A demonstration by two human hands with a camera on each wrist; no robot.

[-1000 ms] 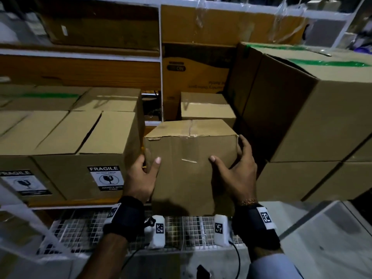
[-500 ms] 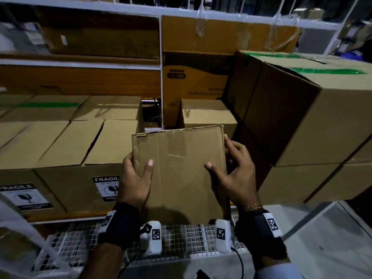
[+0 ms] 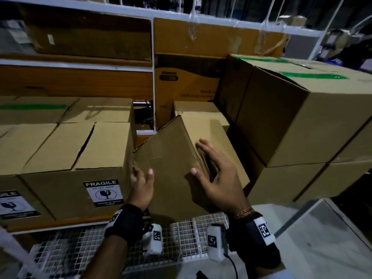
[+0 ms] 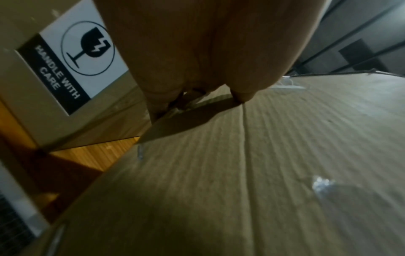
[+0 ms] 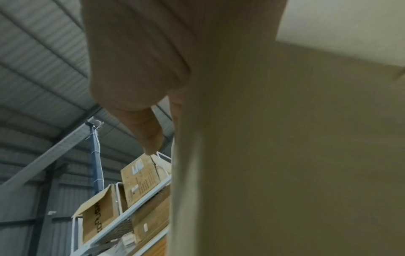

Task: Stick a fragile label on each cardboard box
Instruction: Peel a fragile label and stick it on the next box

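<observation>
A small plain cardboard box (image 3: 173,158) is held tilted, one corner up, in front of the shelf. My left hand (image 3: 142,178) grips its lower left edge, thumb on the front face and fingers behind. My right hand (image 3: 217,178) lies spread over the right edge, straight fingers on the side face and thumb on the front. No label shows on the faces I see. The left wrist view shows fingertips at the box (image 4: 263,173) edge. The right wrist view shows fingers along the box (image 5: 285,155) side.
To the left stand a box with a fragile label (image 3: 103,193) (image 4: 72,57) and another labelled box (image 3: 14,204). Large stacked boxes (image 3: 302,121) crowd the right. A smaller box (image 3: 199,111) sits behind. A white wire mesh shelf (image 3: 80,248) runs below my wrists.
The box was lifted off the shelf, then turned so one corner points up. My right hand slid from the side onto the right edge, fingers now spread.
</observation>
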